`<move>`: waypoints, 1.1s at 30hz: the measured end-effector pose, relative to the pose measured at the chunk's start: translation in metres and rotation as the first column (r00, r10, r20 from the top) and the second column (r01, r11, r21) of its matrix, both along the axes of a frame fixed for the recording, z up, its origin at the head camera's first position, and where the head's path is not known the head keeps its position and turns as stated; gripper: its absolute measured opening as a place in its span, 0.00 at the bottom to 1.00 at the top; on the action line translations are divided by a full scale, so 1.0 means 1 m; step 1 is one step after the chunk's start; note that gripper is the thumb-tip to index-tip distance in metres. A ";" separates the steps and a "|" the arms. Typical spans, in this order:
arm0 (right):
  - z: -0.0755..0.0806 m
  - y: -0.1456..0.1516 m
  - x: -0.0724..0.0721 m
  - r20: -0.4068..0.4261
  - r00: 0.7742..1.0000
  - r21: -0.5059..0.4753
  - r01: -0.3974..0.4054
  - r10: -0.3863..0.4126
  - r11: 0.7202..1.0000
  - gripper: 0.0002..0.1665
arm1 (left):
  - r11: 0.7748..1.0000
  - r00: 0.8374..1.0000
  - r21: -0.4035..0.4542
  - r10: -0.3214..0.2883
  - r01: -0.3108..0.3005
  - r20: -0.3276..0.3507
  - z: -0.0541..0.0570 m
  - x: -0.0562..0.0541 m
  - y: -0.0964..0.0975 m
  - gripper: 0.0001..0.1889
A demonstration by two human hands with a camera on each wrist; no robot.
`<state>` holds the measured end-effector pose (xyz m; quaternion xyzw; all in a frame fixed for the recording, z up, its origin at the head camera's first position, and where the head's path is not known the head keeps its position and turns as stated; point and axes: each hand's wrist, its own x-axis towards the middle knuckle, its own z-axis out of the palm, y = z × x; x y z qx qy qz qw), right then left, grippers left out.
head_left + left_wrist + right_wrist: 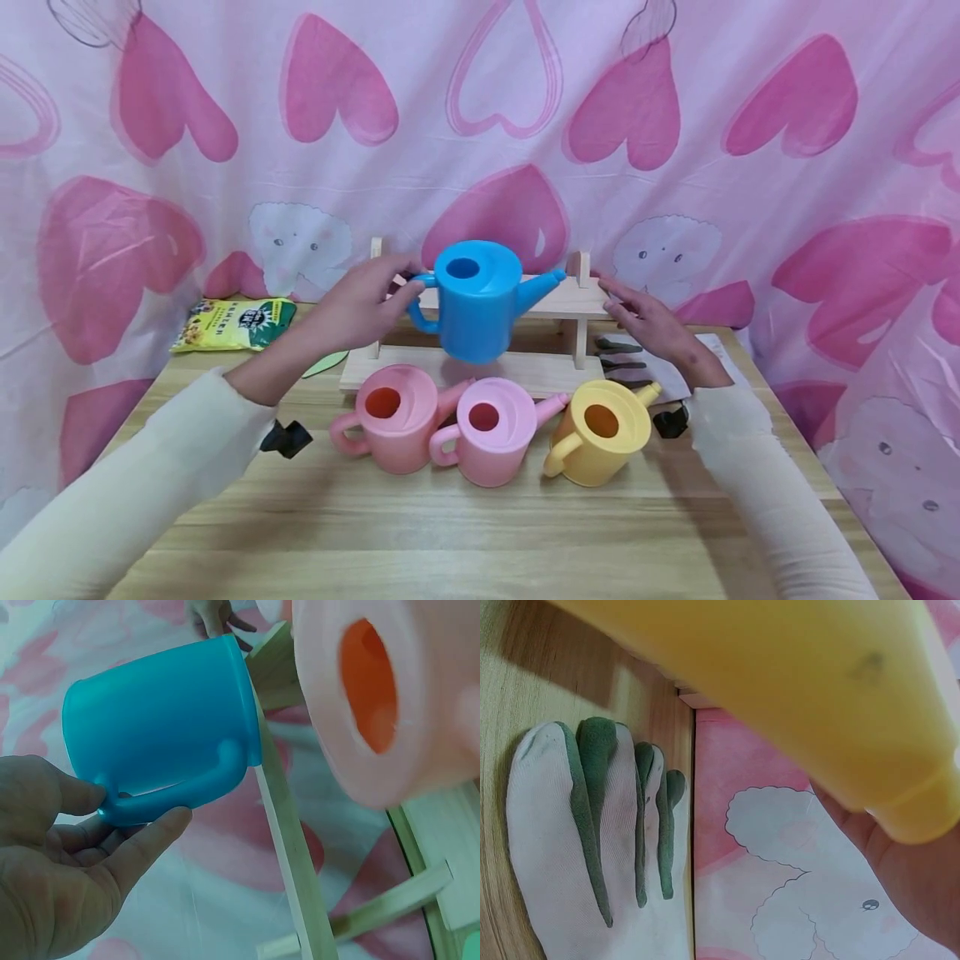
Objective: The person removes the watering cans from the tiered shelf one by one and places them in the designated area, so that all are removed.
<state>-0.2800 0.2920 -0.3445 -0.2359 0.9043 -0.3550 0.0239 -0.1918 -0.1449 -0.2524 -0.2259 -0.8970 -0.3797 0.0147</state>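
Observation:
My left hand point(363, 300) holds a blue watering can point(480, 312) by its handle, thumb and fingers around the handle's upper part. The can is upright in front of a two-tier wooden shelf point(472, 372), its spout toward the right. In the left wrist view, the fingers point(154, 844) lie along the blue handle. My right hand point(648, 323) is at the right end of the upper shelf board, its fingers extended and holding nothing. Nearer me stand a coral watering can point(405, 446), a pink one point(491, 454) and a yellow one point(600, 454), all with spouts to the right.
A yellow and green packet point(236, 325) lies at the back left. Beside the shelf's left end is a flat green piece point(326, 364). White and green gloves point(604, 817) lie on the wooden table point(450, 533) at the right. A pink heart-patterned curtain point(487, 83) hangs behind.

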 end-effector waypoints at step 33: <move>0.004 -0.007 0.011 0.011 0.999 -0.033 0.039 -0.039 0.999 0.34 | 0.957 0.948 -0.011 0.286 -0.291 -0.141 -0.027 0.075 -0.148 0.18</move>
